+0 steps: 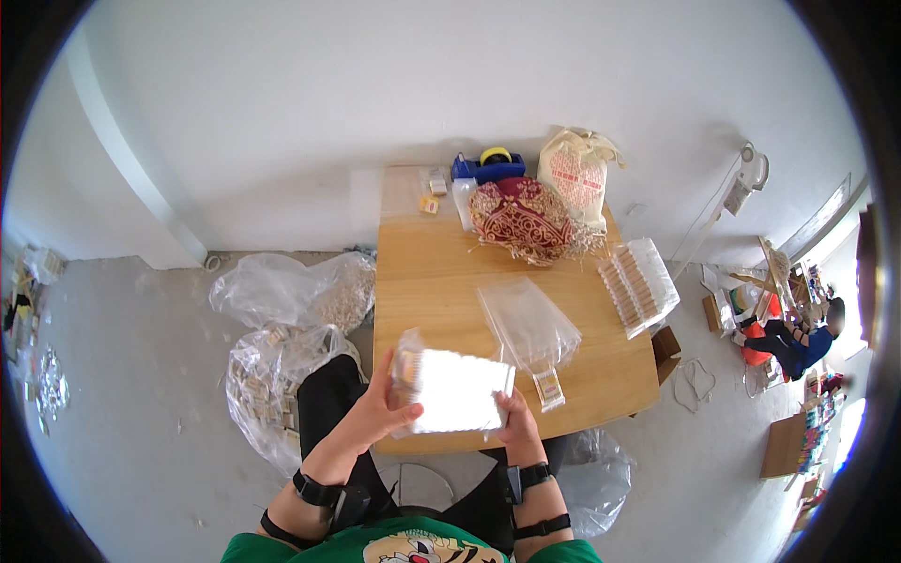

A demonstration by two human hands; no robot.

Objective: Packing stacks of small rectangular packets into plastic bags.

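Both my hands hold a clear plastic packet (452, 392) of small tan pieces over the near edge of the wooden table (422, 281). My left hand (383, 405) grips its left end with fingers wrapped over the top. My right hand (515, 420) pinches its right edge. The packet glares white in the light, so its contents are hard to make out. Just beyond it lies a stack of empty clear bags (528, 324), with a small filled packet (547, 387) at its near end.
A red and gold patterned cloth (522, 218), a cream printed bag (577, 176), a blue tape dispenser (488, 166) and a row of filled packets (638, 284) sit on the table. Large clear sacks (282, 328) lie on the floor at left. A person (798, 342) sits far right.
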